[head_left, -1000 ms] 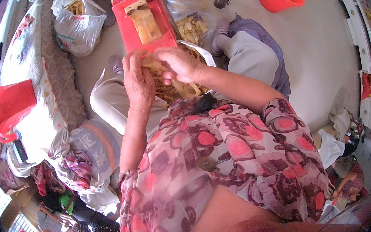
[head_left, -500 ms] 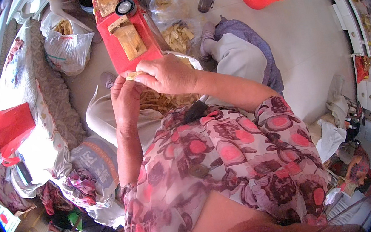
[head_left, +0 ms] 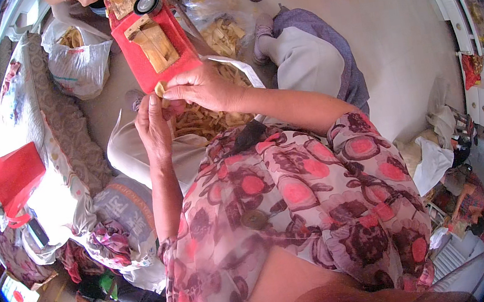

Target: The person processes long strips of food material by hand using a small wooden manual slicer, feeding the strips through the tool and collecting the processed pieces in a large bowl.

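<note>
Working a yellowish piece (head_left: 159, 89) at the red board's (head_left: 128, 53) near end seems the step in hand: the right hand (head_left: 204, 90) pinches it, the left hand (head_left: 153, 125) bunches its fingers alongside, grip unclear, and the next move likely calls for steady fingertips.

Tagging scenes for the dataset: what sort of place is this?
Probably a home living space doubling as a handwork area: a patterned couch or bed, a red bench carrying a wooden block, and heaped yellowish strips.
</note>
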{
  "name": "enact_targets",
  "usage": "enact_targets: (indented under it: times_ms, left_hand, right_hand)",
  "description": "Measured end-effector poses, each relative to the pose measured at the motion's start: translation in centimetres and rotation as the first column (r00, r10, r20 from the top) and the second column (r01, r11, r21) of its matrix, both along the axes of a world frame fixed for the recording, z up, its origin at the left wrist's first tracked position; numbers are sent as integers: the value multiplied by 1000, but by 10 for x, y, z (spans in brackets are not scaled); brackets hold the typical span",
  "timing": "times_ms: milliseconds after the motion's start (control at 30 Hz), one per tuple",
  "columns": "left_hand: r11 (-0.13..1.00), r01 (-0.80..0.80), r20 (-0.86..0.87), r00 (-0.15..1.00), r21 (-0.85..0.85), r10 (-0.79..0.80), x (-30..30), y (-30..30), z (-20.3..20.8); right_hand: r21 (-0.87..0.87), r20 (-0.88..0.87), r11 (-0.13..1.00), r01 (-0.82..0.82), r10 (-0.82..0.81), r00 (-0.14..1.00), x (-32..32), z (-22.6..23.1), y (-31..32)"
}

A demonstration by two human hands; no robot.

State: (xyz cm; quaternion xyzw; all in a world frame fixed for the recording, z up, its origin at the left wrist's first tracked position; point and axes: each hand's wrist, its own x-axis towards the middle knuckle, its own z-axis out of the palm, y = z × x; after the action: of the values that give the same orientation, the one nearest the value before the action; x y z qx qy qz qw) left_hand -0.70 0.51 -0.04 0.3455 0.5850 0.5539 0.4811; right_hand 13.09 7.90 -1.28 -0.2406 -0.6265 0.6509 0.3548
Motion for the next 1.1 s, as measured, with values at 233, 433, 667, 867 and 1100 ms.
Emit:
enact_targets:
  times_ms: [233, 433, 667, 867, 1100]
  left_hand:
    - [995, -83, -50, 995, 57, 86, 5, 4, -7]
    - [980, -162, -157, 971, 113, 179, -2, 14, 3]
    - [965, 40, -878, 427, 259, 218, -14, 16, 20]
    - [965, 247, -837, 508, -87, -205, 16, 5, 5]
    - [903, 428, -989, 140, 19, -45, -14, 10, -15]
  right_hand:
    - [-308, -28, 951, 22, -33, 999, -11, -21, 12]
    - [-737, -41, 676, 14, -66, 997, 22, 0, 28]
    - [-571, -15, 821, 4, -15, 1000, 25, 5, 34]
    - [-400, 118, 911, -102, 162, 980, 14, -6, 21]
    - [-195, 253, 965, -177, 224, 941, 22, -12, 15]
